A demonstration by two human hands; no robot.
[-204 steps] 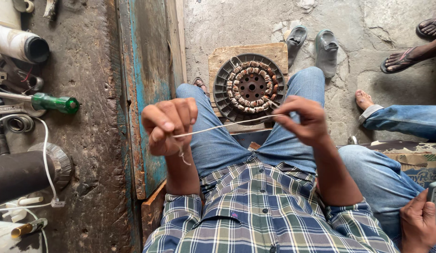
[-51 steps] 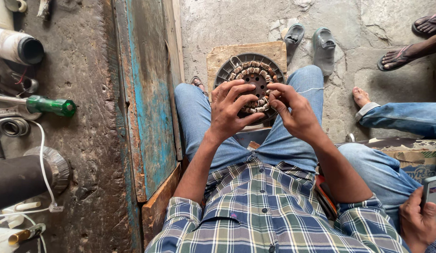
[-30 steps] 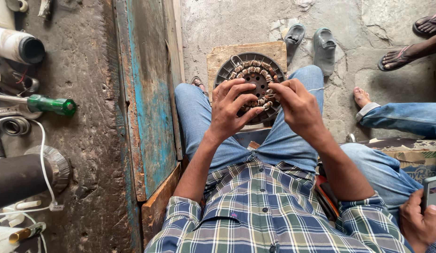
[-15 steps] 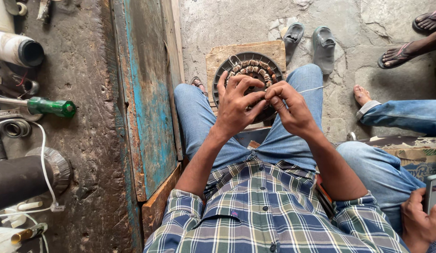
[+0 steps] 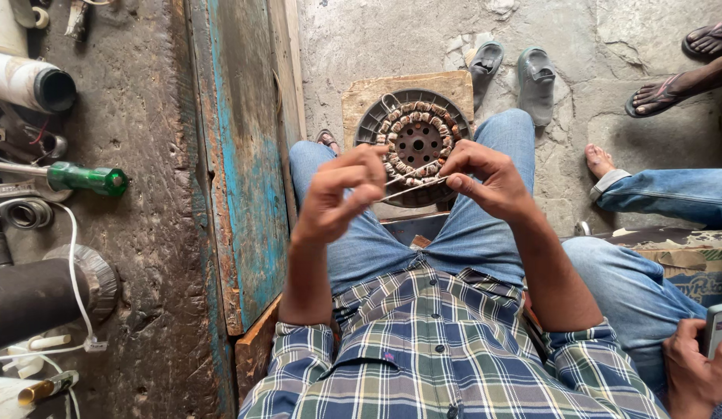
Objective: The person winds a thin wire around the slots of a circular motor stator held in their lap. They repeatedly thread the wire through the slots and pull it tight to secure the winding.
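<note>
Nearest, a checked shirt (image 5: pixel 446 357) and blue jeans (image 5: pixel 392 240); above the lap, the left hand (image 5: pixel 342 194) and right hand (image 5: pixel 485 182) each pinch one end of a thin strip (image 5: pixel 411 188), fingers closed on it, drawn taut between them; just beyond the strip, a round motor stator (image 5: pixel 415 143) with copper windings rests on a wooden block (image 5: pixel 361 97); beyond the stator, two grey sandals (image 5: pixel 516 74) lie on concrete; well left of the stator, a green-handled screwdriver (image 5: pixel 86 178) lies on the bench.
</note>
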